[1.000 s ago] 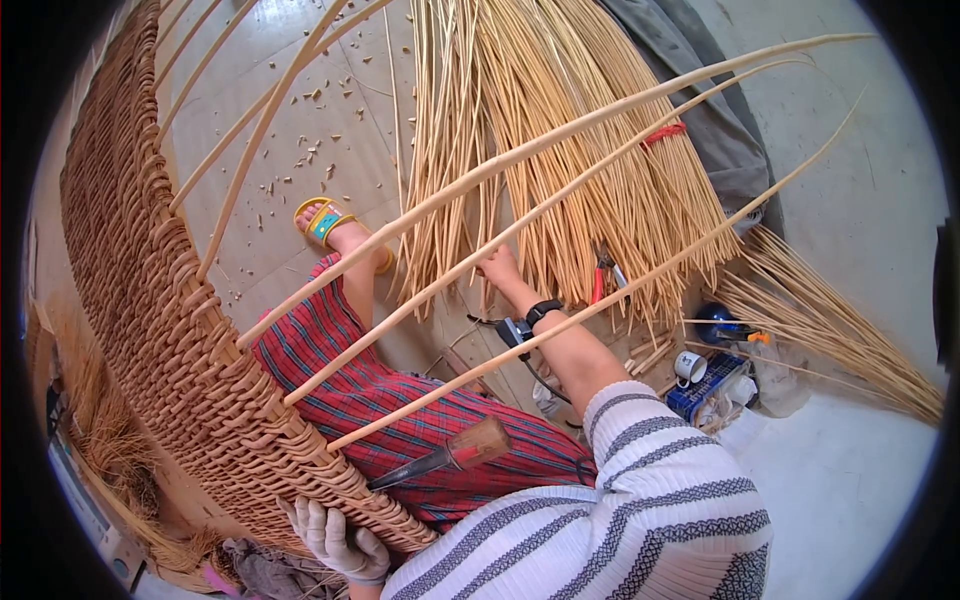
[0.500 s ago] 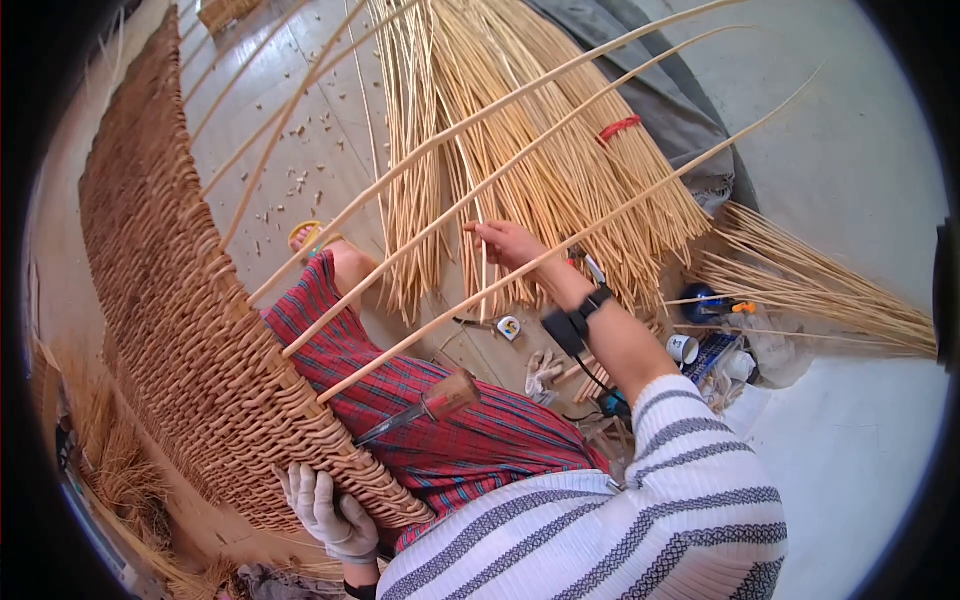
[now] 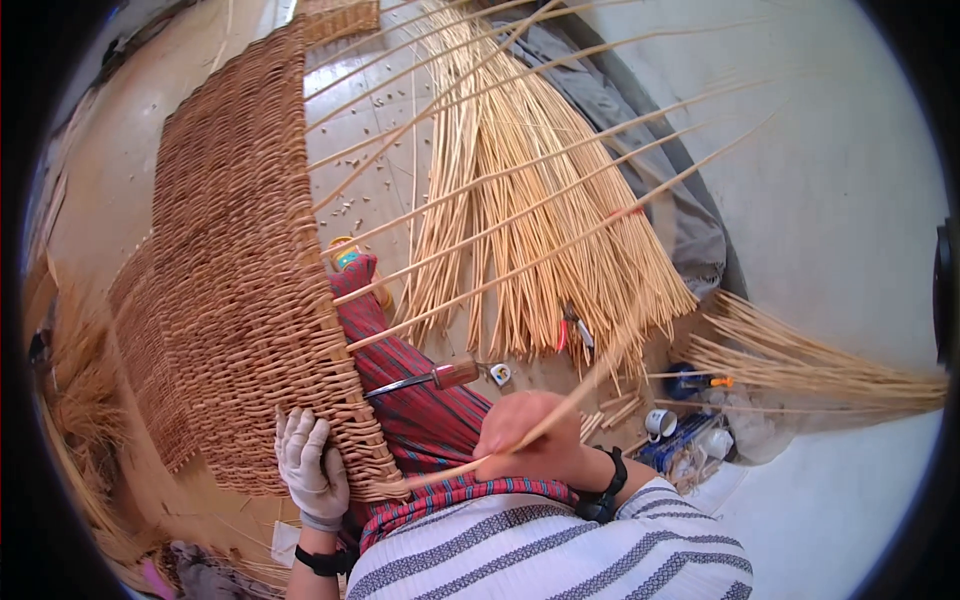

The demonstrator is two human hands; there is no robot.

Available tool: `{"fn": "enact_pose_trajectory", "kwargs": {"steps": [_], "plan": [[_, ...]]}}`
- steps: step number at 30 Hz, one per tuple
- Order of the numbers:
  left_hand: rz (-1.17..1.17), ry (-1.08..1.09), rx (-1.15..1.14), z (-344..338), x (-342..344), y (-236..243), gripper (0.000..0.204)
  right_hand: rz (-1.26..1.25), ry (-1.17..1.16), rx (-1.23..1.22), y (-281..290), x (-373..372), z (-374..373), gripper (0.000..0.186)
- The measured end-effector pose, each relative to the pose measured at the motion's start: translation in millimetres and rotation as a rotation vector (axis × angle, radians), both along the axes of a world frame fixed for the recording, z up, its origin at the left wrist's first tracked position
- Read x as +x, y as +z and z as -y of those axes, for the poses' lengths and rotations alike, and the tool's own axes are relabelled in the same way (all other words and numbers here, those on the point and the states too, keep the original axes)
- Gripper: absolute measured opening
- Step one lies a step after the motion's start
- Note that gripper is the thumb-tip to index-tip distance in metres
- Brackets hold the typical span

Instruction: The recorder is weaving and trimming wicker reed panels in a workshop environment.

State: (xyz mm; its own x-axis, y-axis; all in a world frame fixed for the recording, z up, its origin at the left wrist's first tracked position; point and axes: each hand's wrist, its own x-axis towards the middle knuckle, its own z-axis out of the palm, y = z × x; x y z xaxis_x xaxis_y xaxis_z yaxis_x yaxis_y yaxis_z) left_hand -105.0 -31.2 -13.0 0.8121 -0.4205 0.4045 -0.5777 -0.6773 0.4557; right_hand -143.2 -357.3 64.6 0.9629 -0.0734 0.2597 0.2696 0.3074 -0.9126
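Note:
A brown wicker panel (image 3: 230,250) stands on my left, with long pale stakes (image 3: 520,270) fanning rightward from its edge. My left hand (image 3: 310,465), in a white glove, grips its near lower part. My right hand (image 3: 528,435), bare and motion-blurred, is closed around a pale rod (image 3: 608,365), which runs down to the panel's near corner. A metal tool with a wooden handle (image 3: 456,372) sticks out of the weave above both hands, over the red checked cloth (image 3: 415,430) on my lap.
A big pile of rods (image 3: 500,180) lies ahead, beside grey cloth (image 3: 680,245). Red-handled cutters (image 3: 566,330), a tape measure (image 3: 500,375) and a white mug (image 3: 660,425) are on the floor at right, near another rod bundle (image 3: 820,370). Straw (image 3: 85,390) lies at far left.
My right hand has left the rod pile and come back toward my body with a rod in it. The panel appears more upright and further right; my left hand still grips it.

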Motion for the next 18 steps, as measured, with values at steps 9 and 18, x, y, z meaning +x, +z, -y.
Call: {"fn": "enact_pose_trajectory", "kwargs": {"steps": [9,18], "plan": [[-0.037,0.015,-0.107,2,7,6,0.039,0.133,-0.222,-0.292,-4,48,-5,0.019],[-0.027,0.035,0.076,-9,7,-4,0.084,-0.36,0.236,-0.405,-23,63,73,0.019]]}}
